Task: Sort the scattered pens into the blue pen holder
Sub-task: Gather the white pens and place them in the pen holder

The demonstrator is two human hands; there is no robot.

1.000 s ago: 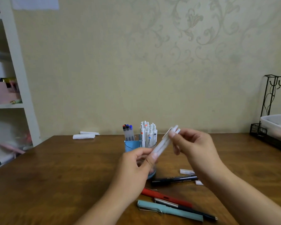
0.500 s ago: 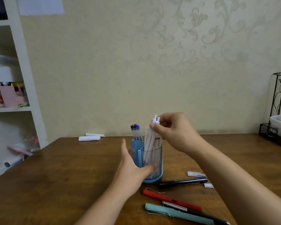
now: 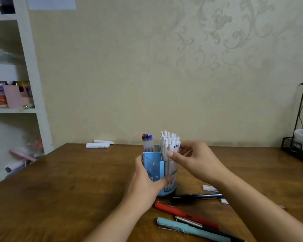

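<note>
Wooden bench (image 3: pixel 77 186) bearing the blue pen holder (image 3: pixel 153 165), which stands upright near the middle, divided into compartments. The left hand (image 3: pixel 147 179) grips the holder low on its near wall, thumb across the front, steadying it. The right hand (image 3: pixel 194 159) sits at the right-hand compartment, thumb and fingertips against the bundle of white pens (image 3: pixel 170 145) packed there; whether it pinches one of them or merely nudges the bundle cannot be told. Three grey pens with dark and blue caps (image 3: pixel 147 142) occupy the rear left compartment.

Not yet sorted, lying on the bench in front of the holder: a teal pen (image 3: pixel 191 229) nearest the viewer, a red pen (image 3: pixel 185 214), a slim black-and-silver pen (image 3: pixel 196 224) touching both, and a black marker (image 3: pixel 198 197) just beside the holder's base. Small white scraps (image 3: pixel 209 188) lie to the right.

Technique, as judged here: the white compartment appears nearly full, so each pen should be seated vertically, tip down, and eased between its neighbours rather than forced. The bracing grip prevents tipping. The thicker clipped pens would probably fit better in an emptier compartment.
</note>
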